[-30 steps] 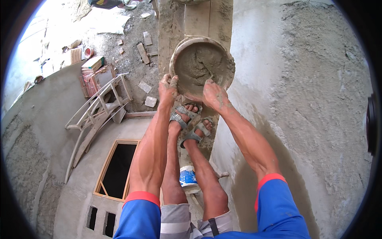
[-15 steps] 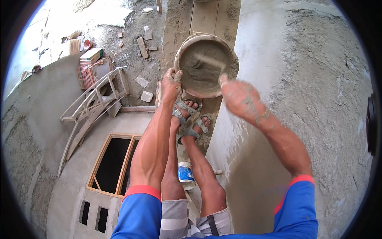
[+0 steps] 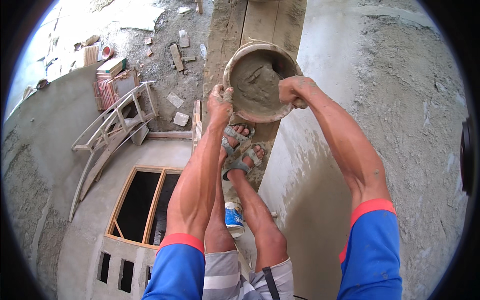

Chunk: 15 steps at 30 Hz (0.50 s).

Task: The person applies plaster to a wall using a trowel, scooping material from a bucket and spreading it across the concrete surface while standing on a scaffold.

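Observation:
A round, cement-smeared basin [image 3: 255, 85] of wet grey mortar is above my feet on the wooden planks [image 3: 225, 30]. My left hand [image 3: 220, 100], caked with mortar, grips the basin's left rim at the lower side. At the right of the basin, my right hand [image 3: 295, 91] is closed round the handle of a trowel, whose blade is mostly hidden in the mortar and behind my fingers. My sandalled feet [image 3: 242, 150] stand on the planks just below the basin.
A plastered wall [image 3: 390, 150] runs along my right. At left are a wooden frame [image 3: 115, 125], stacked boxes [image 3: 110, 85] and scattered rubble [image 3: 175, 100]. Lower down are a wood-framed opening [image 3: 132, 200] in a concrete wall and a white-and-blue bucket [image 3: 234, 215] below the planks.
My right hand swung right and down, the trowel blurred midway, and is now higher at the basin's right side, wrist turned over. The basin and left hand sit slightly further right in view.

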### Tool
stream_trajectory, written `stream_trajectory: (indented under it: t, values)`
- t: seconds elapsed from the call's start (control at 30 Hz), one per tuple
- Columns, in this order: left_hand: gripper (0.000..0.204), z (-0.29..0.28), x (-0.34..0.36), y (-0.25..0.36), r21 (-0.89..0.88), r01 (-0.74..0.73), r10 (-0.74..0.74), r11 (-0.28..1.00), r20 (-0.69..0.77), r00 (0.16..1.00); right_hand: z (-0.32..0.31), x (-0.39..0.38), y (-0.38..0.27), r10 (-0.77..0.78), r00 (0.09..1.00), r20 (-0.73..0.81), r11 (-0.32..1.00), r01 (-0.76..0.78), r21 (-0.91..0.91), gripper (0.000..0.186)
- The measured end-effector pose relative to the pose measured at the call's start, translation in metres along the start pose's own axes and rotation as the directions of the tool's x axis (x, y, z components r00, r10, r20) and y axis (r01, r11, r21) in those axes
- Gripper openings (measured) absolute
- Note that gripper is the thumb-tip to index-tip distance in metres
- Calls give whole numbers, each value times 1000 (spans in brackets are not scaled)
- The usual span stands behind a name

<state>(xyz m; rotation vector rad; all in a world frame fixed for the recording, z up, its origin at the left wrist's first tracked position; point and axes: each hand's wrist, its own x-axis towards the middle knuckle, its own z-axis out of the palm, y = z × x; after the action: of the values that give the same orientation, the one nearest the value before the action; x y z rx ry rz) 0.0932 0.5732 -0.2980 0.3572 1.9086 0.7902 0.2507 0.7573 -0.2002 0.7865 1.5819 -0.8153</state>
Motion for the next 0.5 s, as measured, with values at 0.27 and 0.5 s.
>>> stream_trajectory:
  t: [0.27, 0.5]
  values:
    - [26, 5, -4, 11, -26, -26, 27, 999, 41, 999, 66, 9, 33, -227, 961, 156, 423, -47, 905, 21]
    - [26, -3, -1, 18, -100, 39, -27, 994, 123, 992, 134, 23, -11, -374, 911, -175, -408, 8, 913, 30]
